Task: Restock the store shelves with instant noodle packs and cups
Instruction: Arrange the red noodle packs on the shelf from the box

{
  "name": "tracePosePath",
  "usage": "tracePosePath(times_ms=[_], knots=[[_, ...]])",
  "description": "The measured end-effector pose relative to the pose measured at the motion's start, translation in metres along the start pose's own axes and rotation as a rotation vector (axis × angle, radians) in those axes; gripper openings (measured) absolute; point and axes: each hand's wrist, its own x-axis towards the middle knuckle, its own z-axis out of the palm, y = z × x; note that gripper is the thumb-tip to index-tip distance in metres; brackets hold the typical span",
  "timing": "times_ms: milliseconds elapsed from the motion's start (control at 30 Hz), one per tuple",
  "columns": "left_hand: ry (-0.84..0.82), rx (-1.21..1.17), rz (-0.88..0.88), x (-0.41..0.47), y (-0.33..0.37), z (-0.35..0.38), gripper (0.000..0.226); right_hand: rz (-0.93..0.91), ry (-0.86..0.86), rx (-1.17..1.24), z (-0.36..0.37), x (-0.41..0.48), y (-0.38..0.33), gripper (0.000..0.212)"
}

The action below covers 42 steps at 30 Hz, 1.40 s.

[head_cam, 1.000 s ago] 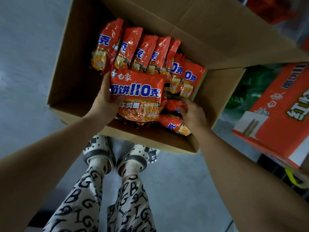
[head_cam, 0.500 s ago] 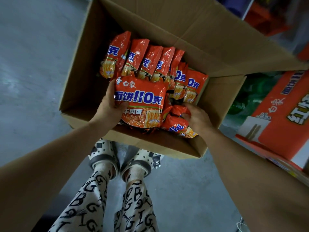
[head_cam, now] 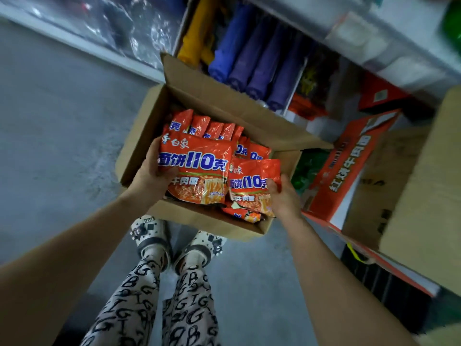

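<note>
An open brown cardboard box (head_cam: 139, 136) stands on the floor with several orange instant noodle packs (head_cam: 207, 127) standing in a row inside. My left hand (head_cam: 152, 171) grips the left edge of a stack of orange packs (head_cam: 197, 158) lifted above the box. My right hand (head_cam: 284, 196) pinches the right edge of another orange pack (head_cam: 252, 178), also raised, beside the first. More packs (head_cam: 243, 213) lie loose at the box's near right corner.
An orange printed carton (head_cam: 349, 166) lies open to the right, next to a brown carton (head_cam: 429, 196). Behind the box a low shelf holds blue and purple packs (head_cam: 252, 56) and yellow ones (head_cam: 197, 28). Grey floor (head_cam: 57, 121) spreads left; my feet (head_cam: 174, 245) stand below the box.
Both hands have lifted their packs up out of the box. My right hand now holds a whole pack upright. The camera has tilted up, so the shelf shows.
</note>
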Motion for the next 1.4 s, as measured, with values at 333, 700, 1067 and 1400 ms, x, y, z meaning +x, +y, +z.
tracePosePath(times_ms=[333, 700, 1067, 1400], knots=[[-0.008, -0.092, 0.187, -0.101, 0.115, -0.051, 0.057, -0.294, 0.094, 0.385, -0.072, -0.148, -0.087, 0.059], [-0.043, -0.082, 0.477, -0.207, 0.288, -0.091, 0.076, -0.682, 0.256, 0.513, -0.213, -0.297, -0.175, 0.068], [-0.024, -0.060, 0.830, -0.295, 0.452, -0.097, 0.064, -0.977, 0.406, 0.482, -0.355, -0.398, -0.239, 0.034], [0.002, -0.051, 1.045, -0.365, 0.550, -0.106, 0.061, -1.176, 0.544, 0.490, -0.432, -0.453, -0.282, 0.034]])
